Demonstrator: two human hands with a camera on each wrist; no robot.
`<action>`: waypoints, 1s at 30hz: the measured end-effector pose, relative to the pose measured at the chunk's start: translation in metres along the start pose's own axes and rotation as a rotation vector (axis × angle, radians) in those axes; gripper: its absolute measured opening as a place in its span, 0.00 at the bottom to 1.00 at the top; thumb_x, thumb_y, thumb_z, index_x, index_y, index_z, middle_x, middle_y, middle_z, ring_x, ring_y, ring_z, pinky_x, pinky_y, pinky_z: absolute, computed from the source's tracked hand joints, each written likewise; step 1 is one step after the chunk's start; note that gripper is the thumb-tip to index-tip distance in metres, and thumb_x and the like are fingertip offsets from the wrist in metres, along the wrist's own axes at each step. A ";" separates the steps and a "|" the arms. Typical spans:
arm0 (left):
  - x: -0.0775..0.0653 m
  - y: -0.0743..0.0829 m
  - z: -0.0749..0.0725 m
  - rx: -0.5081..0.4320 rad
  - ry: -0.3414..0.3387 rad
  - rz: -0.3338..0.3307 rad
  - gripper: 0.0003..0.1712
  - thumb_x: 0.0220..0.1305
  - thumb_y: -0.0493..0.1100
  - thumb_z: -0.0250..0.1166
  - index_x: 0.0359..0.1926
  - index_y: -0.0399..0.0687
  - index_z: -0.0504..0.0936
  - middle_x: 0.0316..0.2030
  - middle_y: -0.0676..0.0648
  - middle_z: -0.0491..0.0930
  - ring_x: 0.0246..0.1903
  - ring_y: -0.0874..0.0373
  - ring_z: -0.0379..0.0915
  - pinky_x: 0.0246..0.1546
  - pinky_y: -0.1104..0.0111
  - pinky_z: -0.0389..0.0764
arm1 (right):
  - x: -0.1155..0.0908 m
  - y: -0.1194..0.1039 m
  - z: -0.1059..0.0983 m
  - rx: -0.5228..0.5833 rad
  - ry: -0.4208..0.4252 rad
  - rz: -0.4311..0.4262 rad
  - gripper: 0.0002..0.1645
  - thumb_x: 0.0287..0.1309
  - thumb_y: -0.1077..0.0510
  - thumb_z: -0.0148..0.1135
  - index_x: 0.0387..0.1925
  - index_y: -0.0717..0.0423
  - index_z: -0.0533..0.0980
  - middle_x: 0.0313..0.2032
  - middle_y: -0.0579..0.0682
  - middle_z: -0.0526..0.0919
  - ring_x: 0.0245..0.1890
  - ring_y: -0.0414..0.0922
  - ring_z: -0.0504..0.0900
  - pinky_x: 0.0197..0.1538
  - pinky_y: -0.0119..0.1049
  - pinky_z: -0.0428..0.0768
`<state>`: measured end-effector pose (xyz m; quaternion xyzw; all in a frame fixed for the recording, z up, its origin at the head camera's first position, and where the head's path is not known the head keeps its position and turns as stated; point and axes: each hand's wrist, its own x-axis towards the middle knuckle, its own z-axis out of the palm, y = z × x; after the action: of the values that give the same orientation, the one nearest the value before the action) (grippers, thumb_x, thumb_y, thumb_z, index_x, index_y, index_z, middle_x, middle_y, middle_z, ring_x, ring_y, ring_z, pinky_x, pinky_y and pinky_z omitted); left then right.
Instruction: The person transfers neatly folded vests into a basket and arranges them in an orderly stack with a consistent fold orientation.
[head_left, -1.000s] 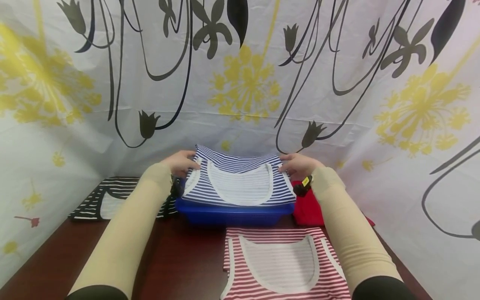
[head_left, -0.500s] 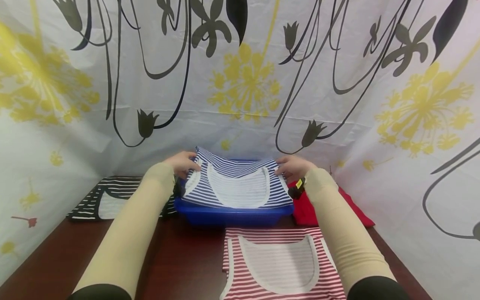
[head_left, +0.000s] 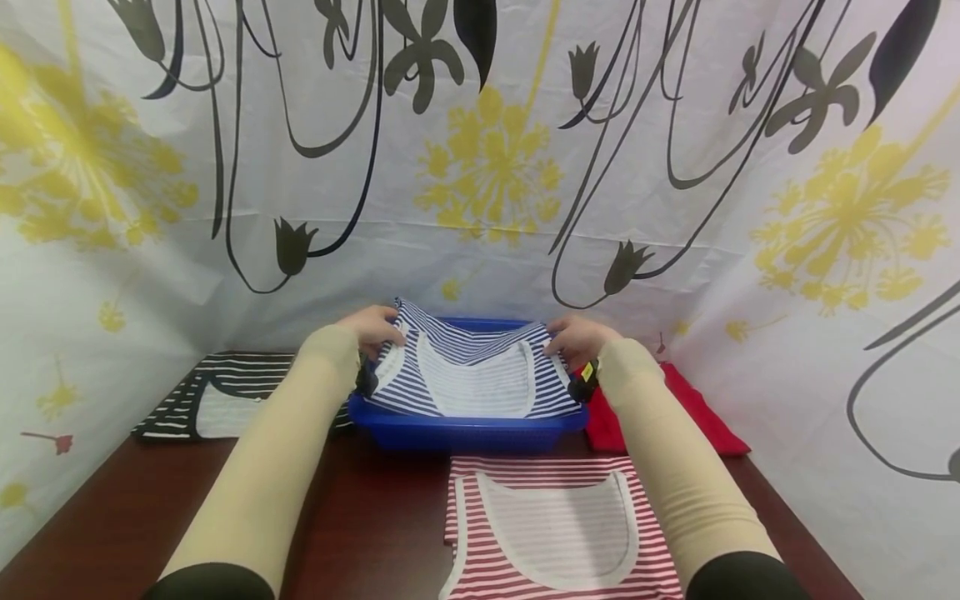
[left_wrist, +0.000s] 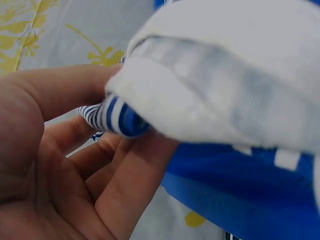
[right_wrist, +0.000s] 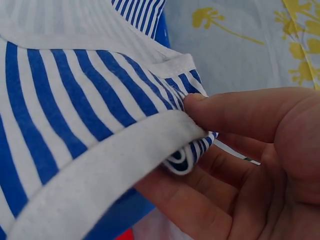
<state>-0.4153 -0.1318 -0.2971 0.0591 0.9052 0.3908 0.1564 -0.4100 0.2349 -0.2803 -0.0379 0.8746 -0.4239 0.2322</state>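
A blue-and-white striped tank top (head_left: 480,379), folded, with white trim at neck and armholes, lies over a blue plastic basket (head_left: 465,433). My left hand (head_left: 372,327) pinches its left shoulder between thumb and fingers. Its right shoulder is gripped the same way by my right hand (head_left: 579,340). In the left wrist view the left hand (left_wrist: 85,155) holds the rolled striped edge beside the white trim. The right wrist view has the right hand (right_wrist: 235,155) with its thumb on top of the fabric and fingers beneath. The cloth hides most of the basket's inside.
A folded red-and-white striped tank top (head_left: 555,525) lies on the dark wooden table (head_left: 367,525) in front. Left of the basket is a black-and-white striped garment (head_left: 225,400); on the right, a red cloth (head_left: 693,412). A patterned curtain (head_left: 495,275) hangs behind.
Both hands have moved closer together and slightly lower. The striped tank top sags more in the middle, and the basket's back rim now shows behind it.
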 end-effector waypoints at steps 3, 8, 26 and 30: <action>0.002 0.000 0.002 -0.002 -0.008 0.003 0.44 0.63 0.40 0.63 0.74 0.37 0.51 0.69 0.33 0.57 0.48 0.43 0.74 0.41 0.59 0.81 | 0.002 0.000 0.003 -0.002 0.001 0.012 0.39 0.63 0.67 0.56 0.71 0.68 0.52 0.57 0.68 0.69 0.45 0.53 0.78 0.47 0.48 0.82; 0.003 0.002 0.004 0.030 -0.006 -0.001 0.44 0.62 0.40 0.64 0.74 0.37 0.53 0.69 0.33 0.57 0.45 0.45 0.74 0.38 0.61 0.81 | 0.006 0.000 0.008 -0.021 0.008 0.018 0.38 0.63 0.68 0.56 0.71 0.68 0.54 0.59 0.69 0.69 0.46 0.55 0.78 0.47 0.49 0.82; 0.011 0.007 0.012 0.104 -0.030 -0.024 0.42 0.62 0.40 0.63 0.73 0.37 0.55 0.71 0.36 0.56 0.62 0.43 0.63 0.61 0.56 0.69 | 0.012 -0.002 0.019 -0.103 -0.016 0.017 0.39 0.64 0.69 0.54 0.72 0.68 0.51 0.62 0.70 0.66 0.54 0.59 0.76 0.46 0.49 0.82; 0.011 0.008 0.015 0.135 -0.013 -0.039 0.41 0.61 0.40 0.64 0.72 0.37 0.57 0.70 0.36 0.57 0.64 0.42 0.60 0.63 0.54 0.65 | 0.015 -0.001 0.020 -0.127 -0.010 0.020 0.39 0.62 0.68 0.56 0.72 0.68 0.53 0.61 0.70 0.67 0.48 0.55 0.78 0.41 0.47 0.84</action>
<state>-0.4207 -0.1138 -0.3039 0.0546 0.9294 0.3252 0.1655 -0.4148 0.2156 -0.2957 -0.0457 0.8990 -0.3650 0.2379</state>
